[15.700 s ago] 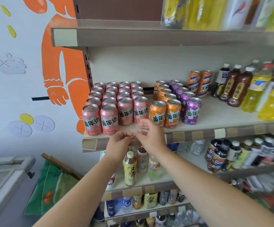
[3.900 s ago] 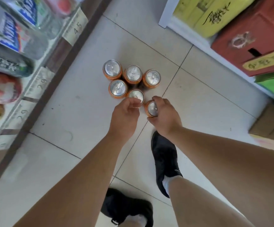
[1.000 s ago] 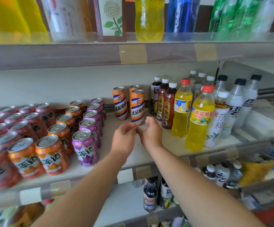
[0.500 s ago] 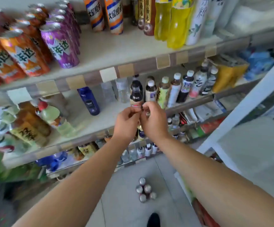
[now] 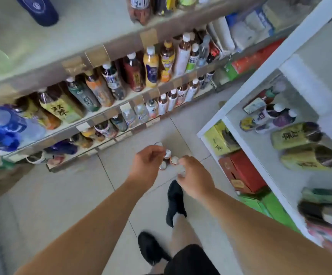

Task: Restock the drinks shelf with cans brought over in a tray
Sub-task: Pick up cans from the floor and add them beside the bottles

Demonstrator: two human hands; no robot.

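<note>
A small cluster of orange cans (image 5: 169,158) with silver tops stands on the tiled floor, far below me; no tray is in view. My left hand (image 5: 147,164) and my right hand (image 5: 193,176) hang over the cluster with curled, parted fingers, and neither holds anything. In this view the hands partly cover the cans, so I cannot tell how far above them they are. The drinks shelf (image 5: 97,56) runs along the left, its lower levels full of bottles.
A white shelf unit (image 5: 260,72) stands at the right, with a red box (image 5: 244,171) and green and yellow cartons low down. My black shoes (image 5: 176,203) stand on the tiles just behind the cans. A narrow strip of floor lies between the two shelf units.
My view has swung from the shelves down to the floor. Both hands have dropped towards the cans and moved apart; they were touching at the fingertips before.
</note>
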